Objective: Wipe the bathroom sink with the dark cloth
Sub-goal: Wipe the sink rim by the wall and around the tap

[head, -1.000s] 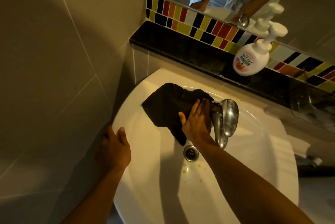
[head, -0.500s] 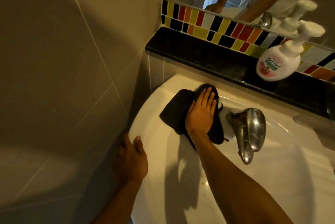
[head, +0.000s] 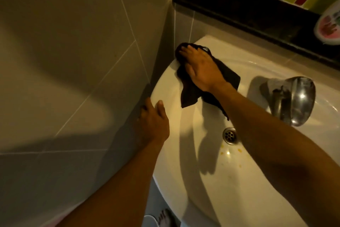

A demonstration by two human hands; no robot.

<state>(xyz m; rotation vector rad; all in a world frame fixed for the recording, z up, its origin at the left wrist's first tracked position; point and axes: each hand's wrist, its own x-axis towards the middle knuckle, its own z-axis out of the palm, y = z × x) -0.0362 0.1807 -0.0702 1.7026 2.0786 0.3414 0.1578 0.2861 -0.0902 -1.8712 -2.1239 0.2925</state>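
Beige-tiled wall beside the white sink (head: 211, 199); my right hand (head: 200, 68) is pressing flat, fingers spread, on the crumpled dark cloth (head: 191, 94), left hand (head: 152, 122) resting open on the rim.

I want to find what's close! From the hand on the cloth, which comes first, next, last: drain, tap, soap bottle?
From the right hand on the cloth:
1. Drain, below it in the sink.
2. Tap, to the right; nearly tied with the drain.
3. Soap bottle, far right on the ledge.

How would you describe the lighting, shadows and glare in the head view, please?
Head view: warm, dim yellowish light; the right hand and arm cast a hard shadow across the sink; bright glints on the faucet and drain; straight lines bow from wide-angle distortion.
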